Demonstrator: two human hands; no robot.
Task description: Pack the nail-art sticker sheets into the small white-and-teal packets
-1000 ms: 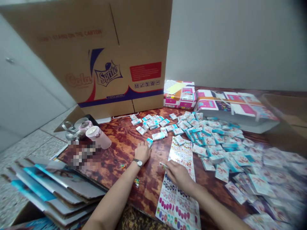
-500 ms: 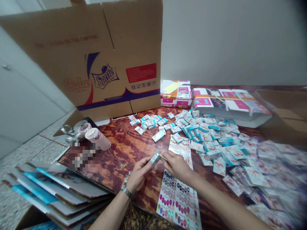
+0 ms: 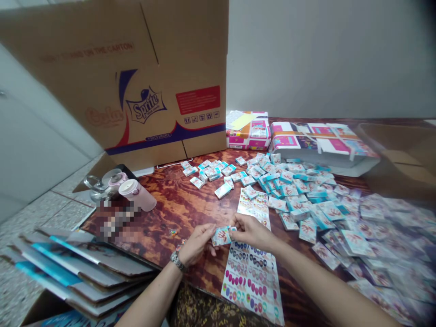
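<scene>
Two hands close together: left hand [image 3: 195, 245], right hand [image 3: 252, 232], both pinching small blue-white box [image 3: 221, 236]. Box held just beside printed sheet [image 3: 252, 279]. Many more boxes [image 3: 293, 190] piled on wood table [image 3: 170, 195].

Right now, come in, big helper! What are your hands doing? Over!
Pinching one small white-and-teal packet with left hand and right hand. Printed sheet below the right hand. Loose packets heaped further right, not touching the hands.

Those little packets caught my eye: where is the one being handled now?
In the head view, the teal-and-white packet sits pinched between the left hand and right hand, above the wooden tabletop, just left of the printed sheet.
</scene>
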